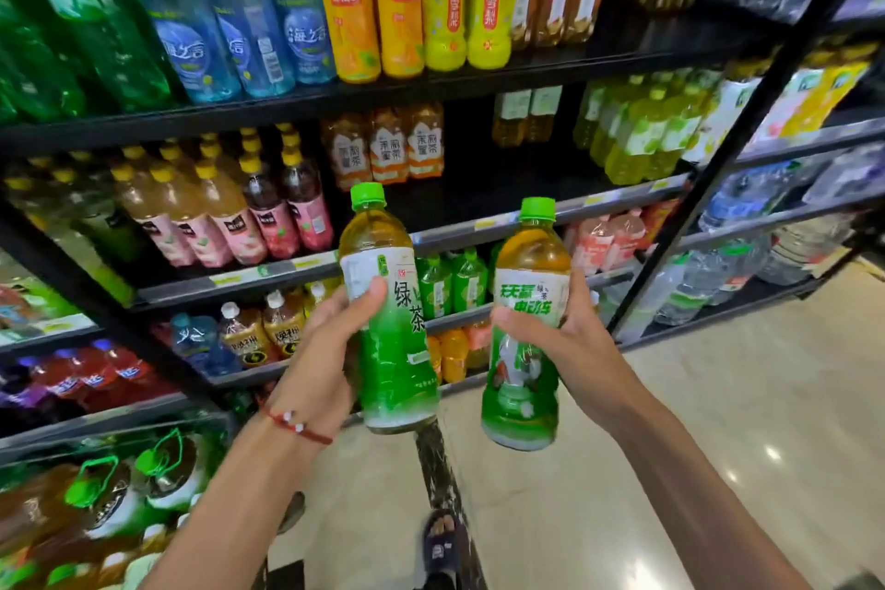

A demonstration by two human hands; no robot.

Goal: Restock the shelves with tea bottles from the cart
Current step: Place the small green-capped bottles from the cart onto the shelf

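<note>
Glossy pale floor tiles [718,446] run beneath. Low at left, more green-capped bottles [158,460] wait, probably on the cart. The left hand [330,350] grips one smooth plastic tea bottle [392,350] and the right hand [570,350] a second tea bottle [522,378], both upright and unshelved. Beyond, the black metal shelf [479,223] shows a gap, so restocking looks unfinished.

Bright, even indoor light falls from above. The glossy floor [718,398] carries small white glare spots at lower right, and the top-shelf bottles [239,24] show streaky highlights. Shelf backs lie in shadow. Wide-angle distortion bends the shelf rails [479,81] toward the edges, where detail smears. The left-hand tea bottle [392,326] and right-hand tea bottle [524,350] are sharpest.
</note>
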